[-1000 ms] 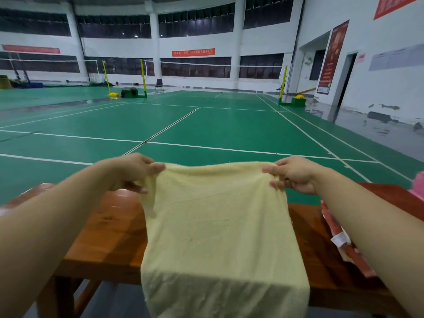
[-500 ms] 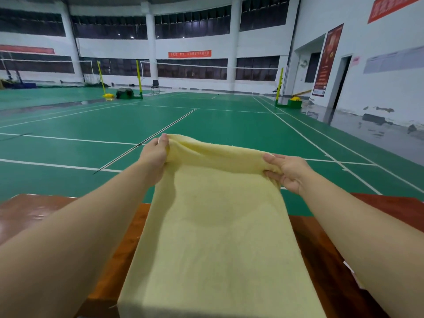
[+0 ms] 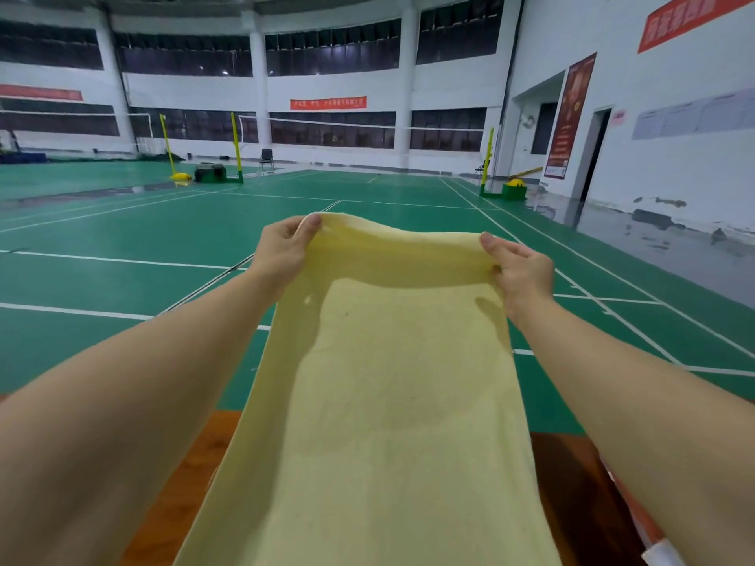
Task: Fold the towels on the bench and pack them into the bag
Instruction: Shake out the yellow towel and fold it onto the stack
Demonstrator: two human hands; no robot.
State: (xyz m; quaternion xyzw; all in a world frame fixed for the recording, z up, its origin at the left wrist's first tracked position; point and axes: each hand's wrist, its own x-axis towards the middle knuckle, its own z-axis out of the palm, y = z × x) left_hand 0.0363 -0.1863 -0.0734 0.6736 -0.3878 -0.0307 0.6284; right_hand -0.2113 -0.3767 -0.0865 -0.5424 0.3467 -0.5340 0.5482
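Yellow towel hangs stretched between my left hand and right hand, each pinching a top corner above the desk; a slipping corner could, I judge, skew the fold.

Two bare forearms, no sleeves, left hand, right hand

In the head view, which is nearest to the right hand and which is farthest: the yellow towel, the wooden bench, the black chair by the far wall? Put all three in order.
1. Yellow towel: its far corner is pinched in the right hand.
2. Wooden bench: below the towel, close to the person.
3. Black chair: far across the green court, left of centre.
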